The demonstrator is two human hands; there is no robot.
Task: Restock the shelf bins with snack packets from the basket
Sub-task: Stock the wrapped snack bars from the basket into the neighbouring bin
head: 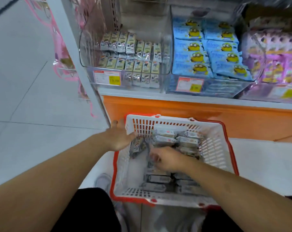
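**Head view: both hands at the basket below the shelf bins**

The head view looks down on a white basket [213,148] with a red rim, sitting on the pale floor [24,97] just in front of the orange shelf base [208,114]. The left hand [120,138] rests against the basket's far left corner, palm turned inward, its fingers [118,124] straight and close together along the outside of the wall. The right hand [167,158] reaches inside the basket, its fingers [154,157] curled around grey snack packets [165,136]; the blur hides exactly how many it grips. More packets lie stacked along the basket's far and near sides, with bare floor of the basket showing at the left.

Above, on the white shelf edge [158,94], stands a clear bin [85,47] holding rows of matching small packets, with open room in its upper back part. Just beside it to the right a second clear bin holds blue packets [205,51], and further right are pink packets [275,56]. Wide open floor lies to the left of the basket.
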